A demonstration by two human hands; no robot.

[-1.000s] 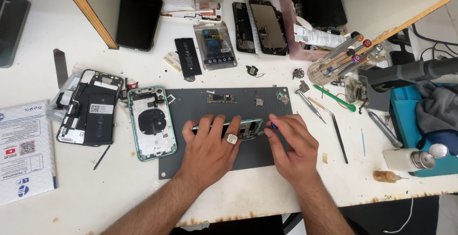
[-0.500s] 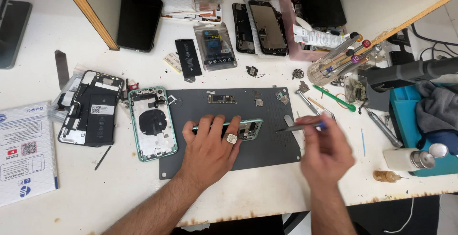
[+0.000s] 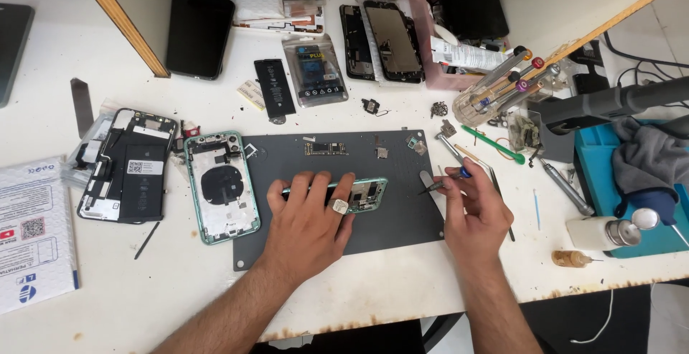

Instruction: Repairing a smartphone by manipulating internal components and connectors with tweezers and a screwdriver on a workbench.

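The white workbench (image 3: 402, 289) spreads out under both my arms, cluttered all round. Beneath my hands lies the dark grey work mat (image 3: 402, 217), and both hands are over it.

My left hand (image 3: 310, 219) lies flat, palm down, fingers spread across the green phone frame (image 3: 362, 194), pressing it onto the mat; a ring sits on one finger. The frame runs sideways under my fingertips, its right end poking out past them, with small parts showing inside.

To the left of that hand, half off the mat's edge, lies a green phone back housing (image 3: 221, 185) with a round black coil in its middle. Further left rests an opened phone body with a black battery (image 3: 128, 173).

My right hand (image 3: 470, 207) is just right of the frame, lifted at the mat's right edge, fingers pinched closed on a thin tool (image 3: 439, 183) whose tip points left toward the frame without touching it.

Beyond my right hand, a clear holder of screwdrivers (image 3: 502, 81) leans on the bench. Beyond my left fingers, near the mat's far edge, sits a small circuit board (image 3: 324, 148).
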